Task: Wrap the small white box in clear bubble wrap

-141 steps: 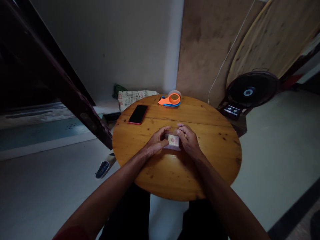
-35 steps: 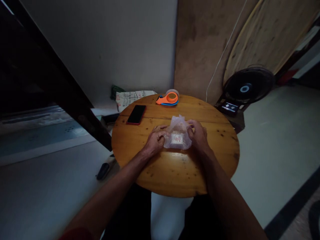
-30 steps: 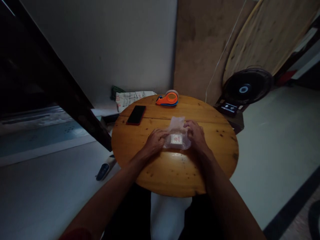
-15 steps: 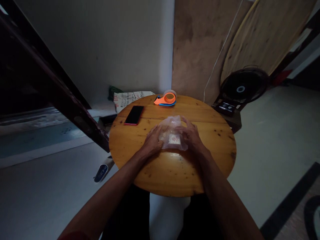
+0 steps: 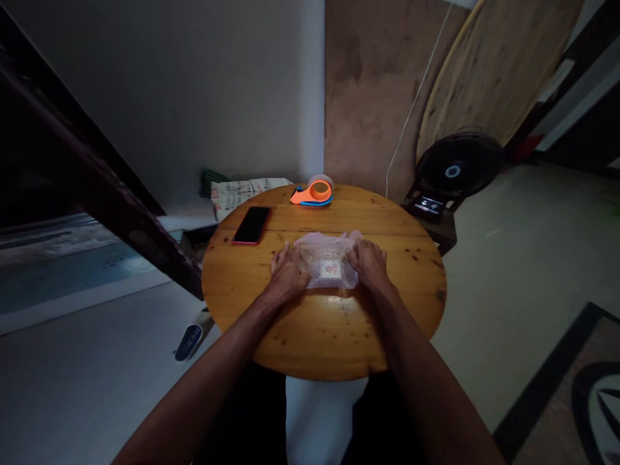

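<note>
Pinching the plastic wrap right of the small box is the right hand; left of the box, the left hand touches the wrap, though whether it grips I cannot tell. The box sits amid the wrap on the table, the tape beyond it.

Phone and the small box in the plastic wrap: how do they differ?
The phone has a black screen and red edge; the box is pale with reddish markings. The phone lies uncovered, while the box sits in see-through plastic wrap. No hand touches the phone; the box is between the left hand and the right hand. Both look rectangular.
</note>
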Demonstrator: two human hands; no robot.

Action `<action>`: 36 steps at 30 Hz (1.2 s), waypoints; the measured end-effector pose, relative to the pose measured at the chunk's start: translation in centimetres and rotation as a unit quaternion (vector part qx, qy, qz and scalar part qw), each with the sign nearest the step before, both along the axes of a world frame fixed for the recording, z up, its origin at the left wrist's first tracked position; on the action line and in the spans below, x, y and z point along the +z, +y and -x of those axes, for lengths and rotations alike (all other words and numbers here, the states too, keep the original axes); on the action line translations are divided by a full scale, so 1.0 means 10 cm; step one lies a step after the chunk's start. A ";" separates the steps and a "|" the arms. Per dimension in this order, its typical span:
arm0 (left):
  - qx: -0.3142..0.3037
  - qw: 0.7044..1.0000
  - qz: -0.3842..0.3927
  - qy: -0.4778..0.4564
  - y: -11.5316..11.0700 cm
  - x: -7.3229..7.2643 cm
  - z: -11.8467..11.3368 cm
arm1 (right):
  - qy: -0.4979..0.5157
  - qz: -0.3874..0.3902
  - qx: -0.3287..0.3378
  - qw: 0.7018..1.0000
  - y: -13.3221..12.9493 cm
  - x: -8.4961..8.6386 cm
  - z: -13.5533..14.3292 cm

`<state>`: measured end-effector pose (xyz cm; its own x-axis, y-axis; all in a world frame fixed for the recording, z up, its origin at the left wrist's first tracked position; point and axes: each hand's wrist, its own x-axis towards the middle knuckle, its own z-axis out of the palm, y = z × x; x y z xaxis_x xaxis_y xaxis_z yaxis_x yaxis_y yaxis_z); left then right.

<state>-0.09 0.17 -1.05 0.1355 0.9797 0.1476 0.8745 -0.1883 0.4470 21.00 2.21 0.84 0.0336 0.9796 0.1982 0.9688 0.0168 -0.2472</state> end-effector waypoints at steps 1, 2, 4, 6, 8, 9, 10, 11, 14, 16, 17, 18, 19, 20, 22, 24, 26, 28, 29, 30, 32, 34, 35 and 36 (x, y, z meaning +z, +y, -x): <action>0.004 1.000 -0.001 0.009 0.00 0.00 -0.01 | -0.005 -0.002 -0.006 1.000 0.00 0.00 0.00; 0.008 1.000 -0.003 0.017 -0.01 0.00 -0.01 | -0.010 -0.003 -0.011 1.000 0.00 -0.01 -0.01; 0.009 1.000 -0.008 0.021 -0.01 -0.01 -0.01 | -0.025 -0.006 -0.011 1.000 0.02 -0.04 -0.02; 0.018 1.000 -0.009 0.010 0.00 -0.03 0.00 | -0.040 -0.019 0.001 0.999 0.04 -0.08 -0.04; 0.037 0.999 0.000 -0.016 0.02 -0.04 0.03 | -0.047 -0.034 0.009 0.998 0.05 -0.13 -0.07; 0.046 0.998 0.006 -0.031 0.02 -0.05 0.05 | -0.046 -0.040 0.010 0.998 0.06 -0.15 -0.08; 0.054 0.997 0.007 -0.046 0.03 -0.05 0.06 | -0.043 -0.045 0.010 0.998 0.06 -0.16 -0.08; 0.053 0.997 0.000 -0.059 0.03 -0.04 0.08 | -0.039 -0.050 0.010 0.998 0.06 -0.17 -0.09; -0.009 0.992 -0.074 -0.103 0.01 0.00 0.10 | -0.012 -0.081 0.012 0.997 0.05 -0.16 -0.08; -0.081 0.979 -0.105 -0.152 -0.02 0.03 0.10 | 0.022 -0.117 0.021 0.993 0.04 -0.12 -0.07; -0.112 0.972 -0.099 -0.180 -0.03 0.04 0.10 | 0.046 -0.135 0.033 0.989 0.04 -0.09 -0.06; -0.135 0.967 -0.083 -0.202 -0.05 0.05 0.09 | 0.074 -0.150 0.051 0.984 0.05 -0.07 -0.05; -0.150 0.963 -0.065 -0.214 -0.06 0.06 0.08 | 0.106 -0.159 0.076 0.979 0.06 -0.04 -0.05; -0.158 0.962 -0.053 -0.217 -0.07 0.06 0.07 | 0.140 -0.161 0.105 0.971 0.07 -0.03 -0.05; -0.159 0.965 -0.052 -0.200 -0.08 0.05 0.06 | 0.215 -0.143 0.163 0.952 0.09 0.00 -0.05; -0.153 0.970 -0.063 -0.177 -0.07 0.04 0.06 | 0.289 -0.103 0.208 0.929 0.09 0.01 -0.05; -0.153 0.974 -0.068 -0.156 -0.05 0.04 0.06 | 0.346 -0.055 0.226 0.909 0.08 0.02 -0.06; -0.160 0.975 -0.074 -0.135 -0.03 0.04 0.07 | 0.376 -0.010 0.229 0.898 0.05 0.03 -0.07; -0.164 0.975 -0.078 -0.127 -0.03 0.05 0.08 | 0.385 0.005 0.230 0.894 0.04 0.03 -0.07; -0.167 0.975 -0.083 -0.123 -0.03 0.06 0.08 | 0.394 0.012 0.232 0.889 0.04 0.03 -0.07; -0.164 0.973 -0.102 -0.124 -0.03 0.07 0.08 | 0.410 0.017 0.241 0.879 0.03 0.03 -0.08; -0.151 0.971 -0.127 -0.138 -0.04 0.09 0.08 | 0.423 0.023 0.247 0.872 0.04 0.02 -0.08; -0.143 0.969 -0.137 -0.148 -0.05 0.09 0.08 | 0.430 0.032 0.245 0.869 0.04 0.02 -0.08; -0.135 0.967 -0.143 -0.162 -0.06 0.09 0.09 | 0.439 0.045 0.238 0.865 0.04 0.03 -0.08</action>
